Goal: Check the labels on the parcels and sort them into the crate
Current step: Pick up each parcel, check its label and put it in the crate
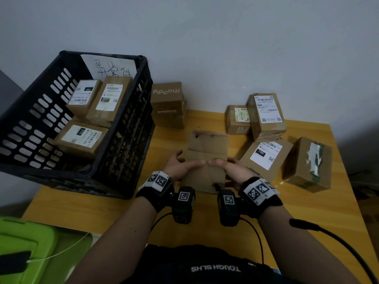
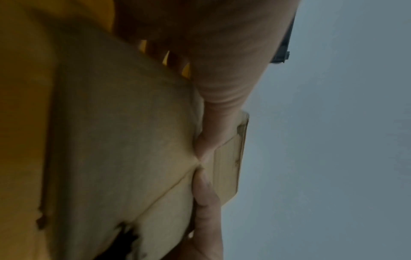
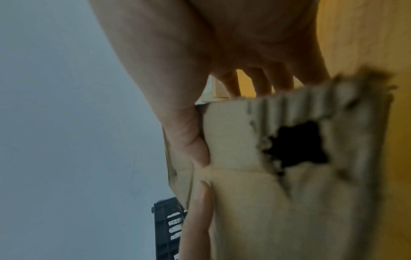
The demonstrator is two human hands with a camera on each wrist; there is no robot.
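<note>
A torn brown cardboard parcel (image 1: 207,158) sits in the middle of the wooden table (image 1: 205,212), with no label on the faces I see. My left hand (image 1: 180,167) grips its left side, thumb on top. My right hand (image 1: 229,169) grips its right side the same way. The wrist views show the torn parcel (image 2: 124,140) close up, with a ragged dark hole in the torn parcel (image 3: 255,202) near its bottom edge. A black slotted crate (image 1: 127,128) at the left holds three labelled boxes (image 1: 82,140).
Labelled boxes (image 1: 266,115) cluster at the right back, one (image 1: 266,154) right beside my right hand and a taped one (image 1: 307,165) near the right edge. A "moody" box (image 1: 168,103) stands by the wall. A green bin (image 1: 30,249) sits low left.
</note>
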